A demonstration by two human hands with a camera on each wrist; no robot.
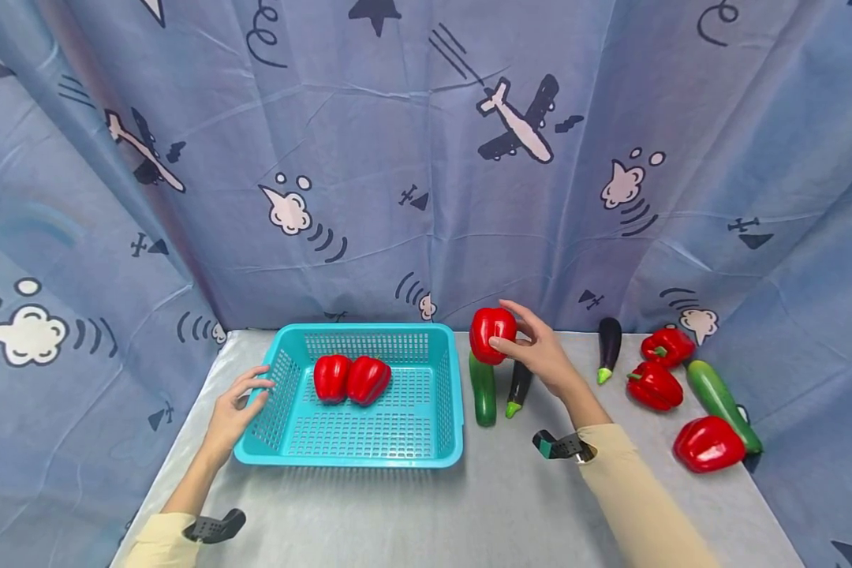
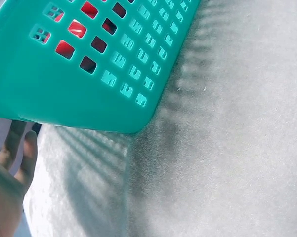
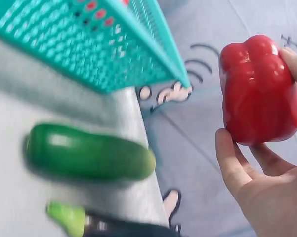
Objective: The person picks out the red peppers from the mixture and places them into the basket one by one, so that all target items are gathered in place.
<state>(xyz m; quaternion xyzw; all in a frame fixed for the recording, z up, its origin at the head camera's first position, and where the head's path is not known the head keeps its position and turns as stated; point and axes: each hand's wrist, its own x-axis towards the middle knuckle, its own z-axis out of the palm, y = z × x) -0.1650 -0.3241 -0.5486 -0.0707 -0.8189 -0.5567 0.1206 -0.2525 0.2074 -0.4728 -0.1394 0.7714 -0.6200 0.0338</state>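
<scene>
My right hand (image 1: 539,355) grips a red bell pepper (image 1: 492,335), held up beyond the right side of the turquoise basket (image 1: 456,394). In the right wrist view the fingers and thumb curl round the same bell pepper (image 3: 259,91). Two red bell peppers (image 1: 351,379) lie side by side in the basket's left half. At the basket's left wall is my left hand (image 1: 230,414), its fingers loosely bent right at the rim. The left wrist view shows the left hand (image 2: 12,173) beside the basket's outer wall (image 2: 64,98).
A green cucumber (image 1: 483,394) and an eggplant (image 1: 518,388) lie right of the basket, below the raised pepper. Farther right are another eggplant (image 1: 609,347), several red bell peppers (image 1: 708,444) and a long green vegetable (image 1: 724,402). A patterned curtain (image 1: 412,158) hangs behind the table.
</scene>
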